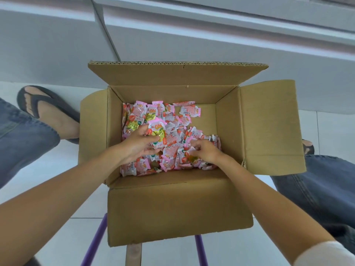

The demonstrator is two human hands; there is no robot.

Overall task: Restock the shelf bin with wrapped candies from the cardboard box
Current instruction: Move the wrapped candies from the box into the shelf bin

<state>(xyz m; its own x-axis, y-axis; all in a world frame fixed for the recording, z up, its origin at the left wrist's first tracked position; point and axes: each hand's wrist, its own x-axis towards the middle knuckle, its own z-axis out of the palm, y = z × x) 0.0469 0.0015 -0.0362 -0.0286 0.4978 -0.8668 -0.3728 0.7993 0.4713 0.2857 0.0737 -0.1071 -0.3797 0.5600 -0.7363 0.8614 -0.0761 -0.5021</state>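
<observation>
Two hands are down inside the open brown cardboard box (228, 120), which sits on a purple-legged stool (96, 240) above a white tiled floor (326, 127). The pink-and-white wrapped candies (172, 143) cover most of the box bottom in a loose layer. They are heaped toward the left and near sides, and bare cardboard shows in the far right corner.

The left hand (138, 145) lies on the left half of the pile. Its thumb and fingers are closed on a large pink packet (157, 135) that stands out above the rest. The right hand (206, 152) is just beside it on the near right, with the fingers curled down into the pile around a few small packets. How many it holds cannot be told.

The packets lie every way, so no one long axis governs the grab. What matters is that the candies lie directly under and just ahead of both palms, so neither hand has to reach. The left hand is nearer the deeper part of the heap. The right hand works the thinner edge, close to the bare patch.

The shelf bin is not in view. The next move looks like a lift straight up and out of the box. The far flap stands upright and the side flaps lie open, so the way up is free, though loosely held packets could slip back into the box.
</observation>
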